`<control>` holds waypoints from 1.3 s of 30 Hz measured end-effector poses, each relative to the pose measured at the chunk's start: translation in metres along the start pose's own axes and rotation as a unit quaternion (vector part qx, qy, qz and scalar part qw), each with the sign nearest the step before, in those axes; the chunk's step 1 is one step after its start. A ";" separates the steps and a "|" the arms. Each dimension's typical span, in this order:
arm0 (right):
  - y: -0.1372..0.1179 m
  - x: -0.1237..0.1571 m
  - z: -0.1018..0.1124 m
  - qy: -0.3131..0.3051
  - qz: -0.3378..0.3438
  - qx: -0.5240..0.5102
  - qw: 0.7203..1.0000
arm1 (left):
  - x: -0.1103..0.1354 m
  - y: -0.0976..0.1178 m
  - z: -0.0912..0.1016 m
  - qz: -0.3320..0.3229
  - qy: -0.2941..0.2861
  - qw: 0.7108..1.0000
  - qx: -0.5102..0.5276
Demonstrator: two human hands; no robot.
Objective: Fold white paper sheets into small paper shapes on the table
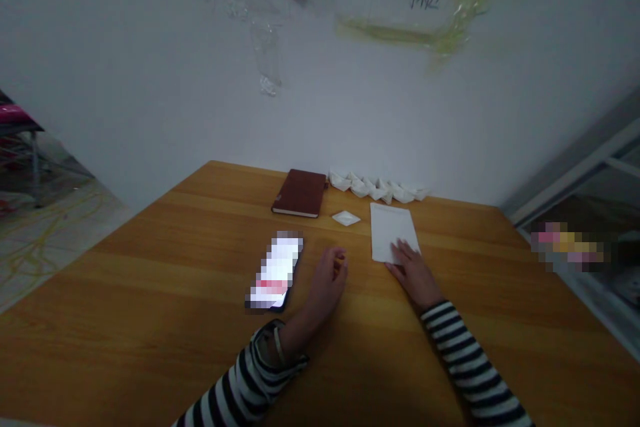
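Note:
My right hand (413, 273) lies flat with fingers stretched out on the near edge of a white sheet of paper (393, 230) on the wooden table (150, 293). My left hand (327, 277) rests on the table between the paper and a lit phone (276, 273), its fingers loosely curled with nothing visible in them. A small folded white paper piece (346, 217) lies just beyond my left hand. Both arms wear black-and-white striped sleeves.
A brown notebook (300, 193) lies at the table's far edge. Beside it, a row of several folded white paper shapes (377, 187) lines the white wall. Paper sheets hang taped on the wall above. A window frame (575, 173) stands at right.

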State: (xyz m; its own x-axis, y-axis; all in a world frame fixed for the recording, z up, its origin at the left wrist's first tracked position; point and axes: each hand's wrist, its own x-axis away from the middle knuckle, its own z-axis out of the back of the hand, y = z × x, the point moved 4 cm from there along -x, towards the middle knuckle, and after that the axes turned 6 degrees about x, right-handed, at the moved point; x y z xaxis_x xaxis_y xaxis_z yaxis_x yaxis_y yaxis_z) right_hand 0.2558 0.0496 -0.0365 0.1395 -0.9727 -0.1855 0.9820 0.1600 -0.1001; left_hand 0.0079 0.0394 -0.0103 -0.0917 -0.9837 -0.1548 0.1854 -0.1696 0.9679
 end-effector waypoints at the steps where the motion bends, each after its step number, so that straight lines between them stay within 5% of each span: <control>1: 0.000 0.000 0.001 -0.023 0.008 0.003 1.000 | 0.000 0.000 0.000 -0.003 -0.003 1.000 -0.005; 7: -0.012 -0.009 0.017 -0.100 0.046 0.081 0.991 | 0.000 0.001 -0.001 -0.014 -0.020 1.000 -0.019; 21: -0.004 -0.007 0.011 -0.103 0.066 0.086 0.989 | 0.002 0.000 -0.003 0.011 -0.054 0.998 -0.026; 39: -0.028 -0.016 0.032 -0.140 0.071 0.178 0.972 | 0.001 0.000 -0.004 0.019 -0.071 0.997 -0.021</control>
State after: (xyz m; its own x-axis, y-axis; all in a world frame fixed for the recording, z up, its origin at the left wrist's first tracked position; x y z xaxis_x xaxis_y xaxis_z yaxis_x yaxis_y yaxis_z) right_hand 0.2306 0.0557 0.0010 0.2574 -0.9607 0.1044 0.9253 0.2762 0.2598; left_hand 0.0118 0.0379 -0.0114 -0.2204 -0.9717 -0.0848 0.2320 -0.1367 0.9631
